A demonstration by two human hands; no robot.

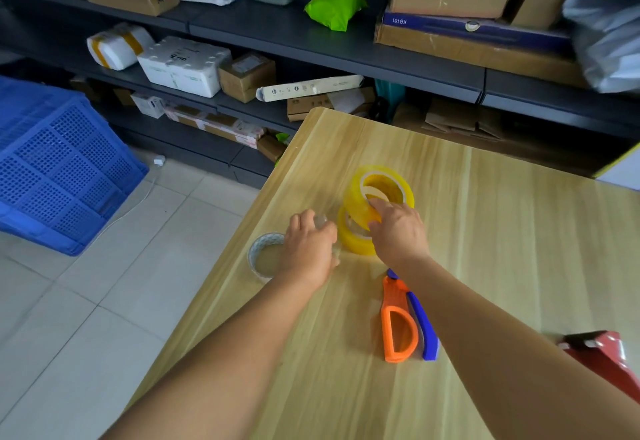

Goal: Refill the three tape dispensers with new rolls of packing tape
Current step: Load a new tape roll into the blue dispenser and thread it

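Right hand reaches out over the table, its fingers hooked into the core of the top roll, gripping that yellow tape roll by its near rim. This roll sits tilted on a second yellow roll, which lies just under and left of the hand. Left hand hovers beside that lower roll with fingers curled around something clear and blurred; what it is cannot be told. Just left of this hand, partly under it, lies a cardboard core at the table's edge.

Near the right forearm, toward the body, an orange dispenser lies flat, with a blue dispenser touching its right side, partly hidden by the arm. Further right of that forearm, a red dispenser shows at the frame edge.

Beyond both hands, past the table, dark shelves hold boxes and parcels. Far left of the left hand, a blue crate stands on the tiled floor.
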